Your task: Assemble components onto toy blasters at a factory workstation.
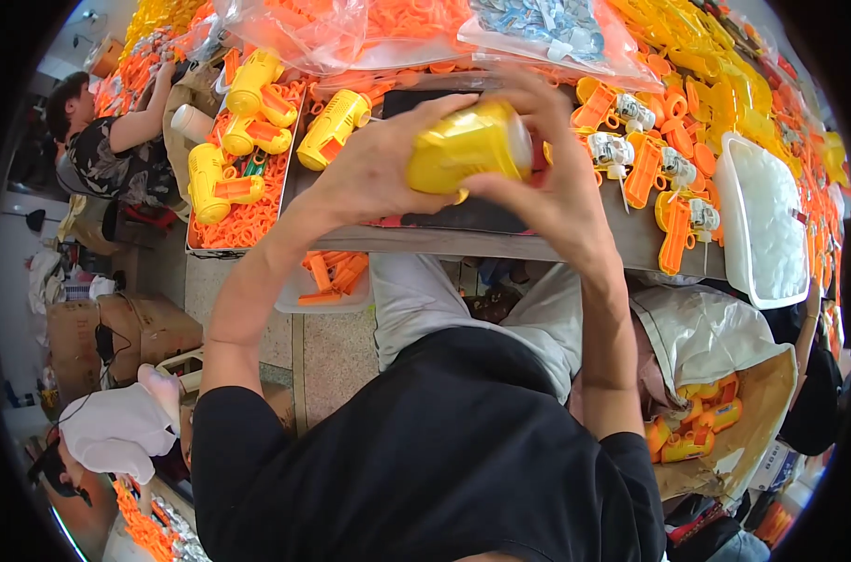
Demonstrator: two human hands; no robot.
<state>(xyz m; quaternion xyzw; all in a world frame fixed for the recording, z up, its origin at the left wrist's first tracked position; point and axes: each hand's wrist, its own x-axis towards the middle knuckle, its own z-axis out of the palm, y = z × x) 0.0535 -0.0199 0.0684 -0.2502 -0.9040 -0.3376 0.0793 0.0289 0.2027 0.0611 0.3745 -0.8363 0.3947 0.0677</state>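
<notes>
Over the front edge of the worktable, a rounded yellow plastic toy housing [468, 150] is held up between my hands, slightly blurred. My left hand [379, 155] is closed round its left end. At its pale right end is my right hand [561, 159], thumb underneath and fingers curved over the top, smeared by motion. On the table to the right lie several orange and yellow toy halves with small motor units [611, 148] in them. A similar yellow housing [335, 129] lies just left of my left hand.
A tray [248, 251] of orange rings and yellow toys stands left, a white tub [764, 220] right. Bags and piles of orange parts [407, 17] line the back. A sack [739, 445] of toys is at lower right. Other people [117, 140] sit at the left.
</notes>
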